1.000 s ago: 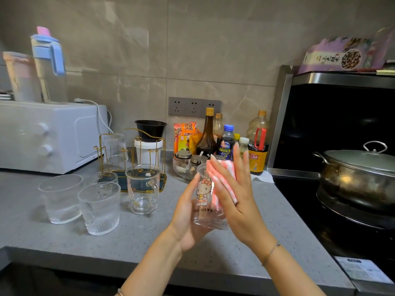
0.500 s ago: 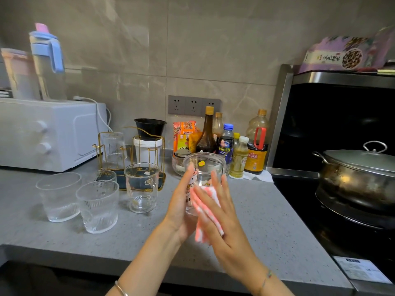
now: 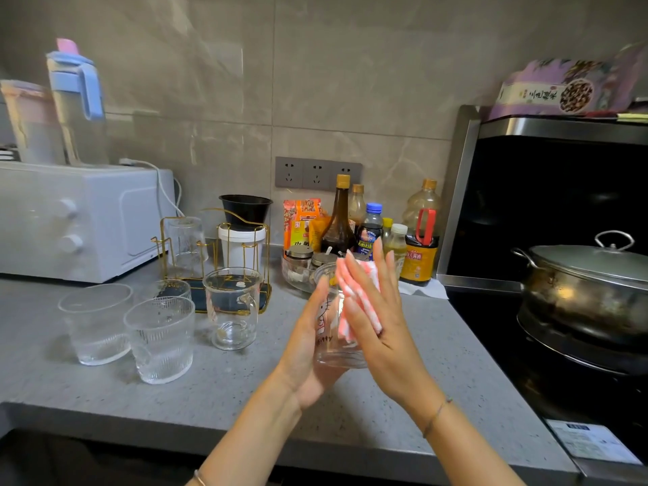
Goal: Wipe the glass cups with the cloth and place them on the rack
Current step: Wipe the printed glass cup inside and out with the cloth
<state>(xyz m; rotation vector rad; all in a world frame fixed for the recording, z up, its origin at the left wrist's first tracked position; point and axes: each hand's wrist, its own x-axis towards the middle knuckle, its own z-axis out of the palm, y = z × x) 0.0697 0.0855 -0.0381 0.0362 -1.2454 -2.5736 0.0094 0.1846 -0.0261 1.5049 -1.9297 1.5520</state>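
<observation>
Wiping step here: my left hand (image 3: 306,352) curls its fingers round the printed glass cup (image 3: 329,333) above the tabletop (image 3: 228,401), my right hand (image 3: 380,331) presses the cloth (image 3: 357,303) flat-fingered against it, and next, I reckon, a careful carry to the rack (image 3: 201,298).

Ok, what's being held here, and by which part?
The left hand holds the printed glass cup by its lower side wall and base; the right hand presses the pink striped cloth flat against the opposite side.

Dim, even kitchen light.
Glare streaks the wall tiles (image 3: 210,64); the pitcher (image 3: 75,100) at my left blurs and leans.
</observation>
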